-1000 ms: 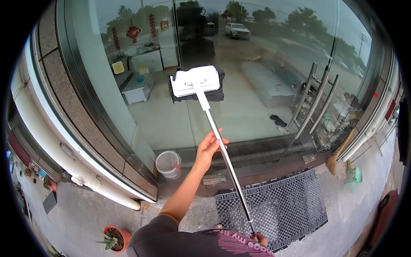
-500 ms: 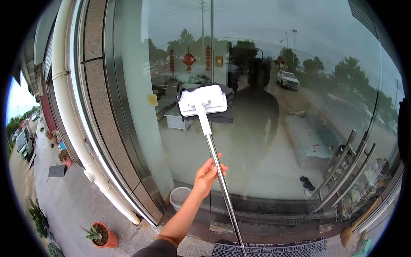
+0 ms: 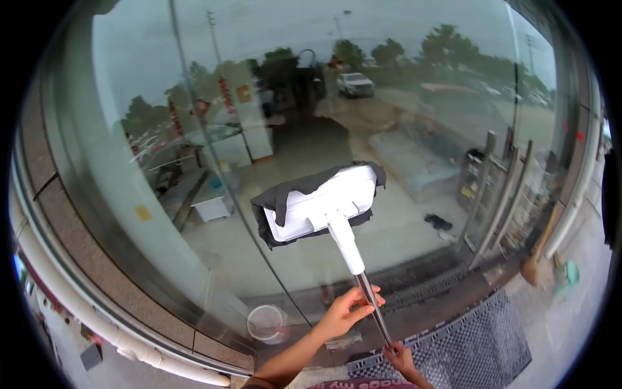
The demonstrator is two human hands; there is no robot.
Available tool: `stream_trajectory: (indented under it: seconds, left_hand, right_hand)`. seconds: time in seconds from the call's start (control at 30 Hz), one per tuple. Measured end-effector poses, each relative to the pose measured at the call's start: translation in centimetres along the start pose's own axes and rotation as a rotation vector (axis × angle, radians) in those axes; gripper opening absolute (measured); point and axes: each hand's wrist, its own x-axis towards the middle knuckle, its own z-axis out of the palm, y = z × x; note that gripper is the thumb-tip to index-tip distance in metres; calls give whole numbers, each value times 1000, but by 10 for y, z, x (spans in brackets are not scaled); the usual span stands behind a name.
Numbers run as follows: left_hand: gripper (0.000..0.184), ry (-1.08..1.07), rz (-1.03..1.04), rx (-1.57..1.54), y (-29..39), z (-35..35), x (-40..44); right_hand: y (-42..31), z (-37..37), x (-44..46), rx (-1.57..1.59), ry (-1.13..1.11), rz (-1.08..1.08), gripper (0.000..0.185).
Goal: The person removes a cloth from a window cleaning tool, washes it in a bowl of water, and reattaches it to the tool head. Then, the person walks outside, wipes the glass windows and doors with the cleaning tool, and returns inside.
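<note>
A flat mop with a white rectangular head and a metal pole is held up in front of the glass front. Dark grey cloth wraps the head, its edges folded over the white back. My left hand curls its thumb and fingers round the upper pole, just below the white neck. Lower down, near the bottom of the view, my right hand is closed round the same pole. Whether the cloth touches the glass I cannot tell.
Metal door handles stand out at the right. A broom and a green dustpan are beyond them. A patterned mat lies below. A white bucket shows at lower left, near a white pipe.
The mop head has come lower and appears larger and more tilted. My right hand has come into view on the pole. The view has turned to the right and down.
</note>
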Motion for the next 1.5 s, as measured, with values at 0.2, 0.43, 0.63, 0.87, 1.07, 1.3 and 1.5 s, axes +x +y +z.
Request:
stream_trajectory:
  seconds: [0.2,0.43,0.63,0.87,1.07,1.3,1.5]
  left_hand:
    - [37,-397,-45,54,-49,102,96]
    - [30,-733,458,523,-119,209,244]
    - [35,107,971,768,-112,253,430]
    - [34,309,1168,1024,-137,269,510]
    - [26,310,1322,985,-149,256,523]
    - [24,278,1300,1034,-160,244,525]
    - [42,293,1324,1179,-177,229,530]
  right_hand:
    - [-42,-74,16,9,568,-26,16]
    - [17,-206,31,240,924,180,20]
    - [90,-332,51,274,990,158,19]
    - [151,-397,102,383,800,169,20]
    - [161,-386,147,395,667,213,24]
    - [174,-384,193,287,493,246,20]
    - [199,-385,216,232,442,209,22]
